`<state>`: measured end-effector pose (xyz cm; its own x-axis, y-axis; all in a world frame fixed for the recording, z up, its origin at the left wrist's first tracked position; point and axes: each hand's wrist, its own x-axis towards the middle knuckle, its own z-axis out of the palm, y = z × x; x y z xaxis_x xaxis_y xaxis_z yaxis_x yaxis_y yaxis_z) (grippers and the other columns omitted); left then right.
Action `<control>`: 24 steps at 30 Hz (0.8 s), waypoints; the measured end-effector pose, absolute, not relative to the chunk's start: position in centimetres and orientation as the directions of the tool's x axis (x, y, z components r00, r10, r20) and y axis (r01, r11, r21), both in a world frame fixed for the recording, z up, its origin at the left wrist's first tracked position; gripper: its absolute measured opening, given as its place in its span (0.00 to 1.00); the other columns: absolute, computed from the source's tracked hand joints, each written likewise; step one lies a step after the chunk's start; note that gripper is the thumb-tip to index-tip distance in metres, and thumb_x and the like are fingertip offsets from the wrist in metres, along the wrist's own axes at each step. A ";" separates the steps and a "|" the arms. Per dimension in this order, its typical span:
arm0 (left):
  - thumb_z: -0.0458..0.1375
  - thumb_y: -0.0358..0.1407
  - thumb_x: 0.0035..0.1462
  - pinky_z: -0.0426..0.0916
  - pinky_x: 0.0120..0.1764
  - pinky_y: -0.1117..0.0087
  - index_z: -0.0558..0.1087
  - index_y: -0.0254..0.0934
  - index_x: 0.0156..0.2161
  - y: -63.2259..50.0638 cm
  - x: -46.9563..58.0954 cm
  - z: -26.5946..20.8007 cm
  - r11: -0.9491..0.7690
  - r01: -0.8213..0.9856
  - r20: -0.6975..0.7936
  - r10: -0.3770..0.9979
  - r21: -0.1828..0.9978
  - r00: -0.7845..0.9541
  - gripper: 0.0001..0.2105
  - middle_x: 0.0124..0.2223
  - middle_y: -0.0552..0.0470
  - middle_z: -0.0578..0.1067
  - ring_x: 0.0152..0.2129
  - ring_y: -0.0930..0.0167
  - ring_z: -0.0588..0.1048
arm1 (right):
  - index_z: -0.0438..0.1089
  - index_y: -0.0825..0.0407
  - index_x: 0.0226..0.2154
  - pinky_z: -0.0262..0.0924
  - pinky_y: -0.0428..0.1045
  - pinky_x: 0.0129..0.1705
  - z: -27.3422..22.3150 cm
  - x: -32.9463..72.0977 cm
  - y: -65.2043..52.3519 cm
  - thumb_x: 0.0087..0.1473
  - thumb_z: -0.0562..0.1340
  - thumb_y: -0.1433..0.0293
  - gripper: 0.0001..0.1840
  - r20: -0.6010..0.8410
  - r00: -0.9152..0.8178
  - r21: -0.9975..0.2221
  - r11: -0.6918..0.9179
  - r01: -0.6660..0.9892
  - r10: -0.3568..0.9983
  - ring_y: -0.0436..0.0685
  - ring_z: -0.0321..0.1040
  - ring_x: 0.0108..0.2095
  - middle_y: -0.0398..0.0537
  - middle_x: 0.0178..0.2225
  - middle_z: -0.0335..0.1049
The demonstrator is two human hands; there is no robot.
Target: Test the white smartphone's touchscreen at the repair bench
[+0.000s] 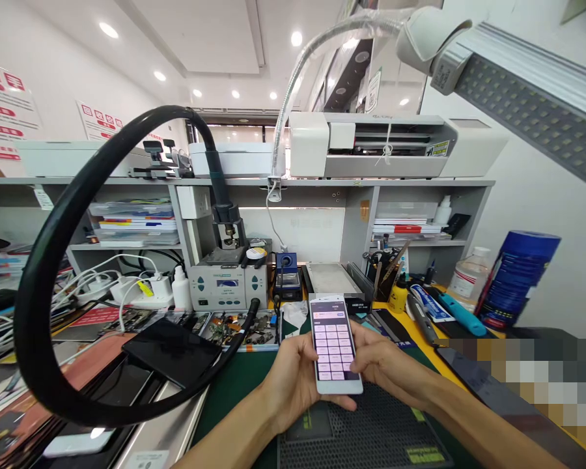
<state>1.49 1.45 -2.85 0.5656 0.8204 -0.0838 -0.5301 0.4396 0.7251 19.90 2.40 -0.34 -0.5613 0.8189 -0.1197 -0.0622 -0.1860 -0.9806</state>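
Note:
A white smartphone (pixel 336 387) is held upright in front of me, its lit screen filled with a grid of pale buttons. My left hand (pixel 293 368) wraps round its left side, the thumb along the edge and fingers reaching behind and below. On the opposite side my right hand (pixel 378 355) grips the phone, with its thumb over the lower right of the screen. The fingers behind the phone are hidden. Below the hands lies a black textured mat (pixel 371 433) on a green work surface (pixel 244 384).
A hot-air station (pixel 227 286) stands behind, its thick black hose (pixel 29 306) looping across the left. Trays of small parts (pixel 244 329), tablets (pixel 170 352) and cables lie left. At right are bottles (pixel 469 277), a blue can (pixel 520 280) and tools. An LED lamp (pixel 527 98) hangs overhead.

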 end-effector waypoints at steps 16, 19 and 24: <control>0.50 0.35 0.46 0.75 0.31 0.55 0.73 0.27 0.47 1.5 1.5 -2.8 0.482 -0.562 -0.102 0.812 0.672 0.575 0.24 0.39 0.40 0.75 0.33 0.58 0.75 | 0.69 0.48 0.50 0.60 0.52 0.41 -0.5 19.3 2.6 0.40 0.59 0.78 0.31 -0.115 -0.525 -0.975 -0.198 -0.103 0.843 0.58 0.70 0.41 0.47 0.43 0.77; 0.50 0.36 0.46 0.75 0.31 0.55 0.73 0.28 0.47 1.6 1.5 -2.8 0.488 -0.565 -0.102 0.809 0.666 0.578 0.23 0.38 0.40 0.74 0.33 0.58 0.75 | 0.70 0.49 0.49 0.60 0.52 0.41 -0.6 19.3 2.6 0.39 0.59 0.78 0.31 -0.114 -0.523 -0.972 -0.202 -0.115 0.844 0.57 0.70 0.40 0.47 0.43 0.77; 0.50 0.37 0.47 0.75 0.31 0.54 0.73 0.29 0.47 1.7 1.4 -3.1 0.494 -0.568 -0.101 0.806 0.658 0.583 0.22 0.36 0.42 0.73 0.32 0.58 0.75 | 0.71 0.48 0.49 0.60 0.53 0.43 -0.8 19.2 2.6 0.43 0.59 0.77 0.28 -0.130 -0.508 -0.970 -0.216 -0.114 0.852 0.58 0.71 0.41 0.47 0.44 0.78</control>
<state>1.39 1.67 -3.12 0.5834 0.8058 -0.1014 -0.5680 0.4940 0.6583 19.23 2.59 -0.77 -0.5075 0.8518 -0.1296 -0.1145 -0.2157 -0.9697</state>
